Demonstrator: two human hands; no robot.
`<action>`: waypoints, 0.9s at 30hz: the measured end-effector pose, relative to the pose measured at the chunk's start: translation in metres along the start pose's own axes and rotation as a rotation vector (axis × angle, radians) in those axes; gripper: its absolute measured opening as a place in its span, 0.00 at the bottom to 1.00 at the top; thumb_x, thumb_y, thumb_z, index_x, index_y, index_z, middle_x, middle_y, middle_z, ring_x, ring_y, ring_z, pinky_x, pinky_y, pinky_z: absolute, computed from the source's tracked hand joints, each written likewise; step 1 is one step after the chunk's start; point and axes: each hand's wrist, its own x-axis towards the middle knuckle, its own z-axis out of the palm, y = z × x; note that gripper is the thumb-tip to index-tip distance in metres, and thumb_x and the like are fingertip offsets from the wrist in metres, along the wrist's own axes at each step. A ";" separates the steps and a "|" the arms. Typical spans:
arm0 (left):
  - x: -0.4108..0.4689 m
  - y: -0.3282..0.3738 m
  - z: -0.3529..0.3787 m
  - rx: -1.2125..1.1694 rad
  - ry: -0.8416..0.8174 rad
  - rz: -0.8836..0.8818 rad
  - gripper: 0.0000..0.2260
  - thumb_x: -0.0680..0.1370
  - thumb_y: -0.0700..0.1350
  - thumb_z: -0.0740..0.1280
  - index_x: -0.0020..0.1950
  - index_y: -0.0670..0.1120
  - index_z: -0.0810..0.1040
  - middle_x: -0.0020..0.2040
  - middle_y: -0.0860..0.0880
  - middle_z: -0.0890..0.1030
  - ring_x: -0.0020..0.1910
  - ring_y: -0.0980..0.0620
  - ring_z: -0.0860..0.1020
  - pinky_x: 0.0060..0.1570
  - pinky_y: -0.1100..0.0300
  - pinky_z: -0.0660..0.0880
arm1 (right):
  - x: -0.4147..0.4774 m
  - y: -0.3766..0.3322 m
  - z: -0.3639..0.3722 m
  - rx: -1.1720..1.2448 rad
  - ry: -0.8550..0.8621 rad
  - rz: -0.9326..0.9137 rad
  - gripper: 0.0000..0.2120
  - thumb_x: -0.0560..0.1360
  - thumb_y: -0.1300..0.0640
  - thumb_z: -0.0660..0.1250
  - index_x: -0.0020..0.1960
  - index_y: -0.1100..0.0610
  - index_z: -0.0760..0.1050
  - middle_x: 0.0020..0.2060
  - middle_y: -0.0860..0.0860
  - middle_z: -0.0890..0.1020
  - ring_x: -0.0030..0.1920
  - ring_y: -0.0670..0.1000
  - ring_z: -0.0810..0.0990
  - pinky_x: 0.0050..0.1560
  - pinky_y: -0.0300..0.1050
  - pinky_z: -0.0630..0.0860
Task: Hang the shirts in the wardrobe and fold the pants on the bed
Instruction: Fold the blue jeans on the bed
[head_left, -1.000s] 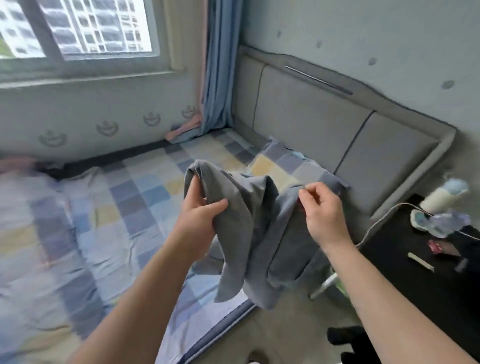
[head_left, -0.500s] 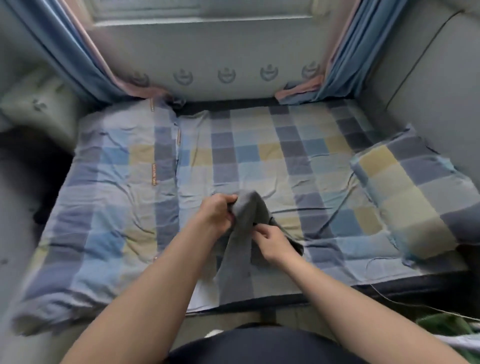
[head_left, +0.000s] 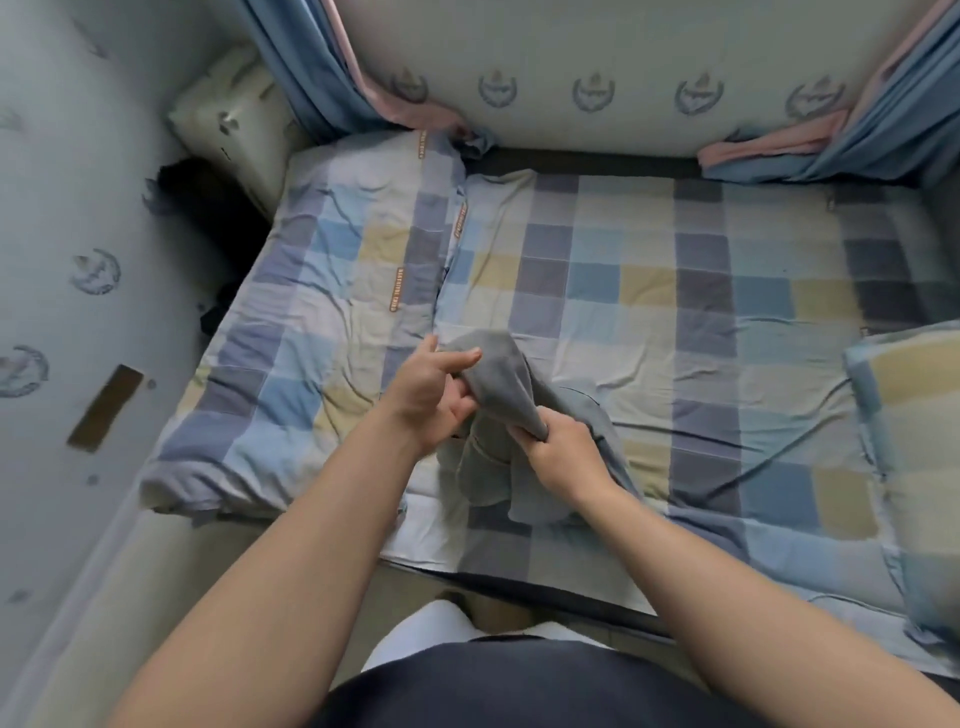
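- Your left hand (head_left: 431, 389) grips the upper bunch of the grey garment (head_left: 501, 379), with the fingers curled under the cloth and the forefinger laid along its top.
- Your right hand (head_left: 566, 457) is closed in a fist round a twisted part of the same garment. It sits just beside the left hand and a little nearer to you.
- The grey garment is bunched between the two hands and lifted at the top. Its loose lower folds rest on the bed (head_left: 727, 364) close to the near edge, about midway along it. The bunching hides whether it is a shirt or pants.
- Under and around the garment, the checked sheet (head_left: 649, 291) shows blue, yellow and grey squares, with creases beside your right hand.
- A checked quilt (head_left: 322, 322) covers the left part of the bed from the far left corner down to the near left corner, where its end is rolled over.
- A pillow (head_left: 914, 441) in the same check lies at the right edge, partly cut off by the frame.
- The left curtain (head_left: 311, 78), blue with pink, hangs at the far left corner, and the right curtain (head_left: 872, 140) pools at the far right corner.
- A pale wall (head_left: 592, 135) printed with crest marks runs behind the far edge.
- Your dark top (head_left: 571, 691) fills the bottom of the view.
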 end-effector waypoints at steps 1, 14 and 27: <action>0.004 0.003 -0.002 -0.029 -0.002 0.022 0.31 0.81 0.32 0.62 0.80 0.51 0.57 0.68 0.41 0.76 0.62 0.43 0.80 0.55 0.48 0.81 | 0.002 0.000 -0.004 0.012 0.006 -0.010 0.16 0.74 0.33 0.60 0.38 0.45 0.71 0.32 0.41 0.79 0.37 0.50 0.77 0.38 0.50 0.74; -0.001 -0.026 -0.014 0.884 -0.126 0.326 0.38 0.69 0.58 0.78 0.75 0.56 0.67 0.73 0.54 0.71 0.72 0.57 0.71 0.70 0.53 0.71 | 0.042 -0.078 -0.073 0.775 0.191 0.372 0.15 0.82 0.51 0.63 0.62 0.60 0.78 0.52 0.57 0.83 0.53 0.55 0.82 0.54 0.51 0.80; 0.036 0.003 -0.018 0.691 -0.015 0.550 0.17 0.75 0.42 0.66 0.61 0.57 0.79 0.54 0.56 0.84 0.57 0.54 0.81 0.57 0.53 0.78 | 0.033 -0.118 -0.088 1.045 -0.090 0.199 0.10 0.81 0.61 0.62 0.61 0.58 0.77 0.53 0.54 0.85 0.54 0.55 0.85 0.57 0.54 0.81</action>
